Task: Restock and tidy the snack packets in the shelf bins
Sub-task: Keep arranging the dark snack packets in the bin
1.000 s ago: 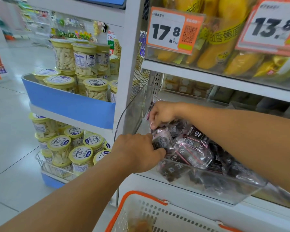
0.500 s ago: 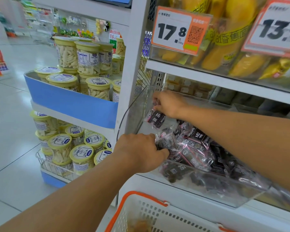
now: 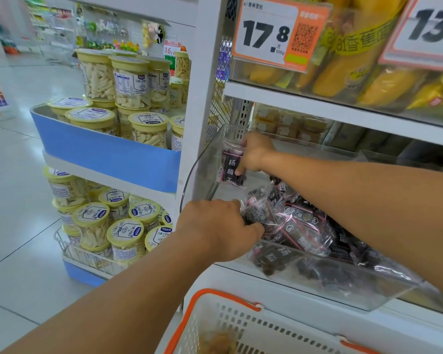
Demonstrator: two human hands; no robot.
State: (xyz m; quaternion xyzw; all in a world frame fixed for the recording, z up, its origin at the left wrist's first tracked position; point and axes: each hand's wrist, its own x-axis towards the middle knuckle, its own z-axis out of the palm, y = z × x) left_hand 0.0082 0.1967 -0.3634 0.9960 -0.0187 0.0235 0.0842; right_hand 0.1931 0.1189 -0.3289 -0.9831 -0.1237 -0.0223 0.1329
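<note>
Dark snack packets (image 3: 296, 226) with clear pink-edged wrap are lying heaped and tilted in the clear shelf bin (image 3: 343, 284), while one packet (image 3: 231, 164) is standing nearly upright at the bin's far left corner, apart from the heap.

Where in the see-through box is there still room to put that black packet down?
Bare floor shows at the clear bin's back left corner, between its left wall, the packet the right hand holds upright, and the pile. The front and right are crowded; the left hand grips a packet there.

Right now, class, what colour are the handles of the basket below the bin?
Orange handles on a white basket, clearest in the head view.
</note>
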